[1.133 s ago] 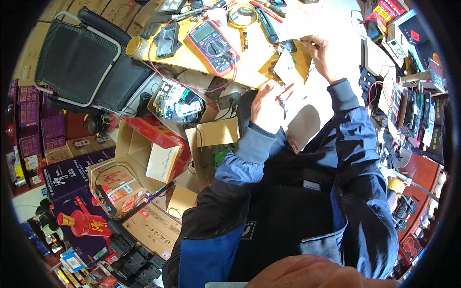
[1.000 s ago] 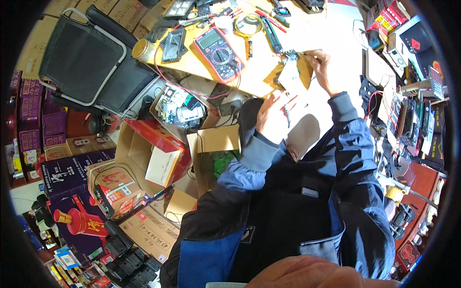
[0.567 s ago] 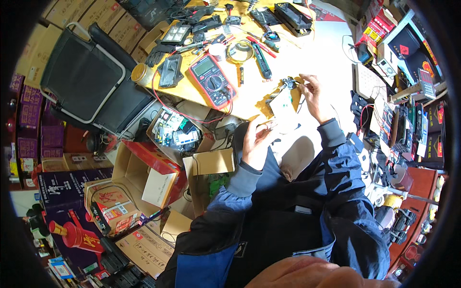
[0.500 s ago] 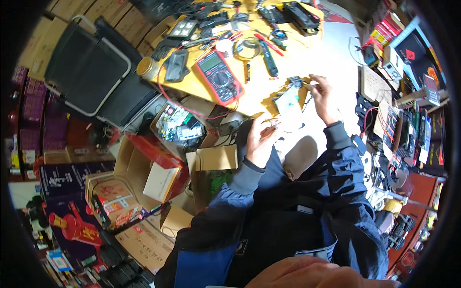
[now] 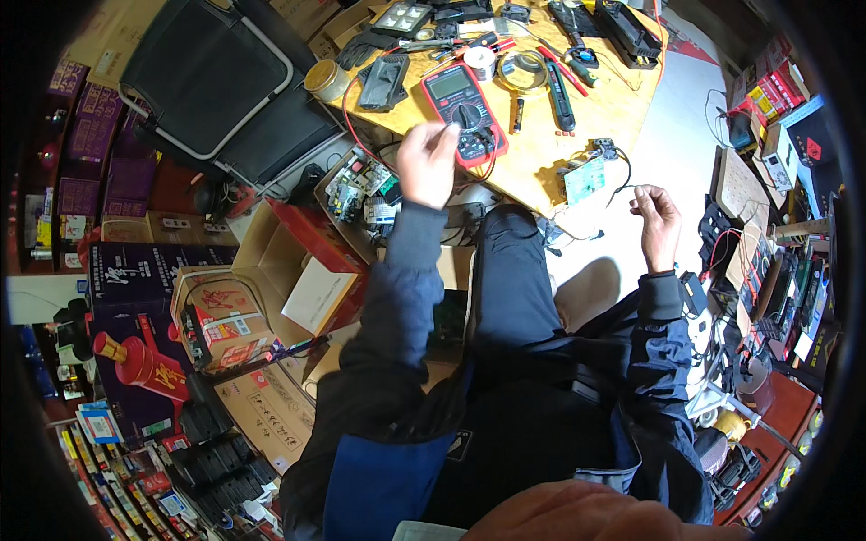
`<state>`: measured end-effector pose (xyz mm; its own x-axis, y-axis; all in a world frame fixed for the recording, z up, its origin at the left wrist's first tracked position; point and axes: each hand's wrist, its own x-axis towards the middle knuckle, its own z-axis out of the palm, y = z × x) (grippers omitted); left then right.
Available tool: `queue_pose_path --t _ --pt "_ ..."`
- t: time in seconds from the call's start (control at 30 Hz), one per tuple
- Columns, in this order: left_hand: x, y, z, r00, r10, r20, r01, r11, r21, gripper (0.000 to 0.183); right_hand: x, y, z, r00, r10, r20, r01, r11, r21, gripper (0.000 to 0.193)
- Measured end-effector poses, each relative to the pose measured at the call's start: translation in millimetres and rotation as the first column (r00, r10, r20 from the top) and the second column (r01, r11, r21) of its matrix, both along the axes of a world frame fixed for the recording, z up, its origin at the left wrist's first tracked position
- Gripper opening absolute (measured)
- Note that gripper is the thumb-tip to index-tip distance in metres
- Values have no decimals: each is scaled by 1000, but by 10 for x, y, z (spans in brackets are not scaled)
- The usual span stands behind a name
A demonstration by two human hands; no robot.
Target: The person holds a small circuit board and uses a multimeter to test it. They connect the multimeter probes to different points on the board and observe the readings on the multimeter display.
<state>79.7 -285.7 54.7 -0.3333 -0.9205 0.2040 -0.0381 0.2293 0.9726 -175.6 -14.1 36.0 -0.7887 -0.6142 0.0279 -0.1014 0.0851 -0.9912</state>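
Observation:
My left hand is closed, its fingertips against the lower left of the dial on a red multimeter. Whether they grip the dial is hidden. Over the bright floor, my right hand is closed in a pinch; anything between the fingertips is too small to make out. Left of it, near the table's front edge, lies a small light-green circuit board. A black connector piece and a curved black cable are beside the board.
On the wooden table lie a solder spool, a wire coil, a dark green tool and a black case. A black chair stands left. An open carton and a box of circuit boards are below.
My left hand has moved up and left from beside the board to the multimeter. My right hand has drawn down and right, off the board's connector. The view has shifted.

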Motion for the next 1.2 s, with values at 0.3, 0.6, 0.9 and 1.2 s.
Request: queue_pose_path --t 0.3,0.6,0.9,1.2 --pt "-360 -544 283 643 21 766 284 922 -264 40 147 65 66 998 47 30 -46 998 -41 12" --pt "-118 -846 309 735 -371 568 533 833 -146 33 128 -2 211 992 127 -21 -128 989 -76 14" --pt "-184 -735 167 807 -231 544 398 893 -211 38 254 -10 122 993 120 16 -119 991 -60 12" --pt "-263 -529 -73 947 26 320 138 867 -478 36 269 -40 102 991 119 60 -113 988 -104 12"
